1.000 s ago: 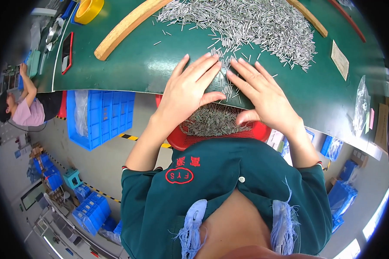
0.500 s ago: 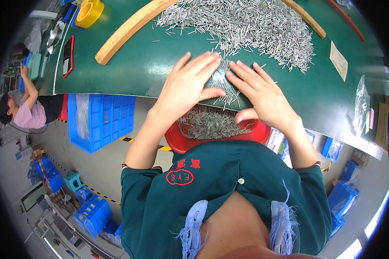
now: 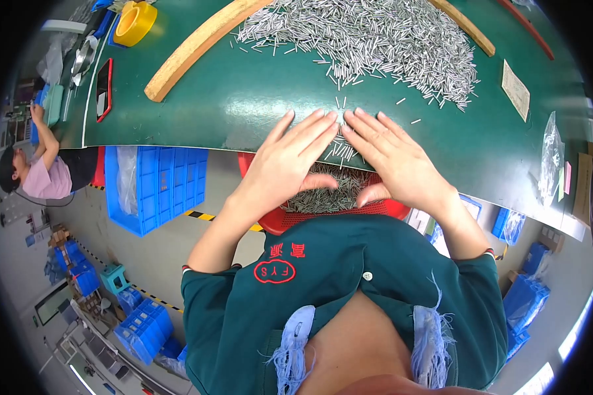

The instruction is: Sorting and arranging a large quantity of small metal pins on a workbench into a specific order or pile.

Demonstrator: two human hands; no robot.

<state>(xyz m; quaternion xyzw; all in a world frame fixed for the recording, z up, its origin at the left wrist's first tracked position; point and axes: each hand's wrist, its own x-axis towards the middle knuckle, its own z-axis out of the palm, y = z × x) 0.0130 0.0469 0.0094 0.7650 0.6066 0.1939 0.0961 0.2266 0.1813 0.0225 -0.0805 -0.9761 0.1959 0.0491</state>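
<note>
Side by side at the near edge of the green table (image 3: 197, 122) are my left hand (image 3: 293, 155) and my right hand (image 3: 395, 151). Both lie palm down with fingers stretched out and thumbs apart, gripping nothing. Between them, some small metal pins (image 3: 341, 151) lie at the table's edge. Just below that edge, against my body, a red perforated basket (image 3: 270, 220) holds a heap of similar pins (image 3: 326, 199). Farther back spreads a large pile of silvery pins (image 3: 389, 43). My palms hide part of the table edge and the basket.
Wooden bars (image 3: 201, 49) flank the pile. A red-edged phone (image 3: 104, 90) and a yellow tape roll (image 3: 136, 24) are at the left, a paper card (image 3: 515, 91) and a plastic bag (image 3: 551, 158) at the right. Blue crates (image 3: 158, 187) stand below the table; another person (image 3: 43, 168) sits far left.
Both hands have slid toward me, to the table's near edge. Fewer pins lie between them on the table, and more bare green shows between my fingertips and the pile.
</note>
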